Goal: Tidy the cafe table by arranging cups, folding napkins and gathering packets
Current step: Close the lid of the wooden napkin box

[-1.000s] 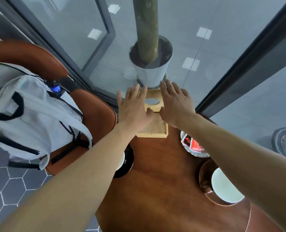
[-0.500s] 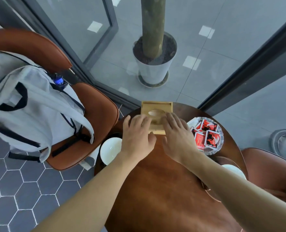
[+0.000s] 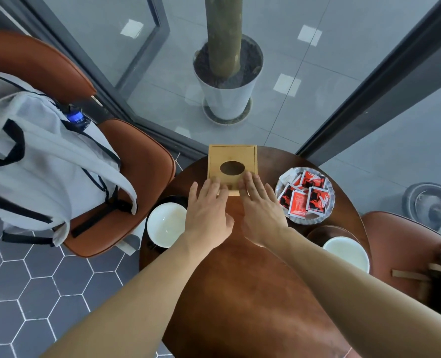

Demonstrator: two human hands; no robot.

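A wooden napkin box (image 3: 231, 156) with an oval slot stands at the far edge of the round brown table (image 3: 253, 293). My left hand (image 3: 207, 215) and my right hand (image 3: 262, 214) lie flat side by side, fingers spread, fingertips over the box's near edge, holding nothing. A white cup (image 3: 165, 224) on a dark saucer sits left of my left hand. A second white cup (image 3: 347, 253) on a brown saucer sits at the right. Red packets (image 3: 306, 198) fill a glass dish (image 3: 286, 178) right of the box.
A brown chair (image 3: 139, 174) with a grey backpack (image 3: 41, 164) stands left of the table. Another brown chair (image 3: 405, 244) is at the right. Behind the glass wall stands a potted tree (image 3: 227, 86).
Both hands have drawn back toward me from the top of the box to its near edge. The view has pulled back, showing more of the table, both cups and the packet dish.
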